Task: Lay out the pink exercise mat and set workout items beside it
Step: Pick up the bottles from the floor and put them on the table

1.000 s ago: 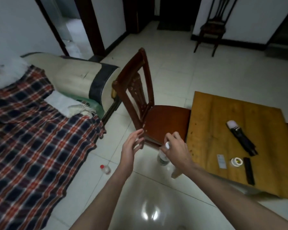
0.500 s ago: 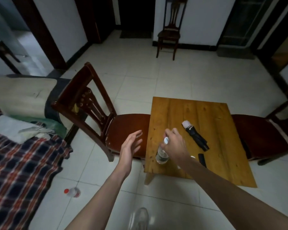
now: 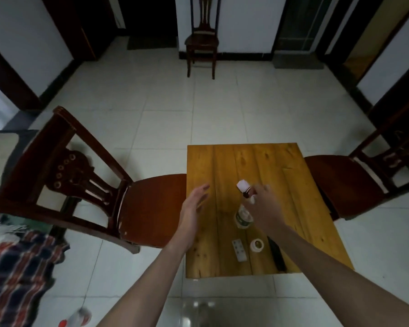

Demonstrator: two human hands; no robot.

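The water bottle (image 3: pixel 243 217) has moved farther over the table (image 3: pixel 293 208).

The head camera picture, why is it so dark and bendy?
In the head view the room is dim. The wide lens bows the chair and the walls outward near the edges. The right hand, grip on the water bottle, is smeared by motion. A shiny glare spot sits on the floor tiles.

We see a honey-yellow table (image 3: pixel 257 161) with wood grain, dark reddish-brown chairs (image 3: pixel 151 208), pale grey-white floor tiles (image 3: pixel 222 109), a red, navy and white plaid blanket (image 3: pixel 17 274), a clear bottle (image 3: pixel 243 217) with a green label, and a white tape roll (image 3: pixel 257 245).
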